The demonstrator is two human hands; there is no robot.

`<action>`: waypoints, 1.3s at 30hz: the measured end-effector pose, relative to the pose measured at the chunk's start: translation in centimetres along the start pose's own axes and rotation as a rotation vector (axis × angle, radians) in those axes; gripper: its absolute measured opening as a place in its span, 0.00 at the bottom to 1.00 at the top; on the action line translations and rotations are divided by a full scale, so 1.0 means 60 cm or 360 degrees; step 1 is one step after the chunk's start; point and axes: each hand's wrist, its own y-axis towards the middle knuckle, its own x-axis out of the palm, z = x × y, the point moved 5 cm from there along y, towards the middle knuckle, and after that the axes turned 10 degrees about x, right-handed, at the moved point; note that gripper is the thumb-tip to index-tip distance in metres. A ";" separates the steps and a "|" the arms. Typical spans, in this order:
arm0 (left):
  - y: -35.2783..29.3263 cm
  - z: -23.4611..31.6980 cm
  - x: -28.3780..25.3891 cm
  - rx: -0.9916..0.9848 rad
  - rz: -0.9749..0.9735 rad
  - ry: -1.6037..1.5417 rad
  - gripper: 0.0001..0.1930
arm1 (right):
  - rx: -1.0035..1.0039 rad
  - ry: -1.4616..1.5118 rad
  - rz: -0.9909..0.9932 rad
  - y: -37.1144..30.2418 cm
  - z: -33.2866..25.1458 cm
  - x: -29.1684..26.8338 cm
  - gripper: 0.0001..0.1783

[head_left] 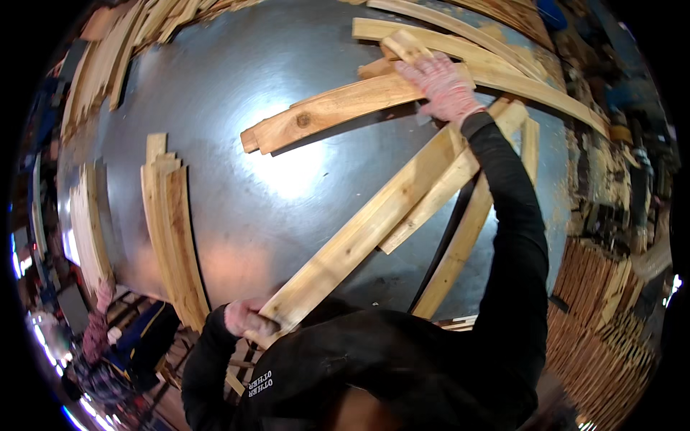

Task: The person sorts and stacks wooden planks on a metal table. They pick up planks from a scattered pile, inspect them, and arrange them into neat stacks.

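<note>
My left hand [248, 317], in a light pinkish glove, is closed around the near-left end of a long pale wooden board [359, 221]. The board slants across the metal tabletop toward my right forearm. My right hand [443, 87], in a red-and-white knit glove, lies over the right end of a knotted wooden board [323, 115], fingers stretched out and slightly blurred. Beside those fingertips is a short wooden piece [405, 44]. Another plank [431, 205] lies along the long board's right side, its far end partly hidden by my right arm.
Metal table [215, 215] underneath. Curved planks [503, 70] lie at the far right, another plank [456, 251] at the near right. Board bundles [167, 230] lie at left and far left. Stacked wood strips [596, 309] stand off the right edge. Another person [108, 352] is at lower left.
</note>
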 end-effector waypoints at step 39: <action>0.002 -0.027 -0.070 0.1727 0.0081 -0.1661 0.38 | 0.1115 0.2984 -0.1072 -0.207 -0.578 -0.014 0.23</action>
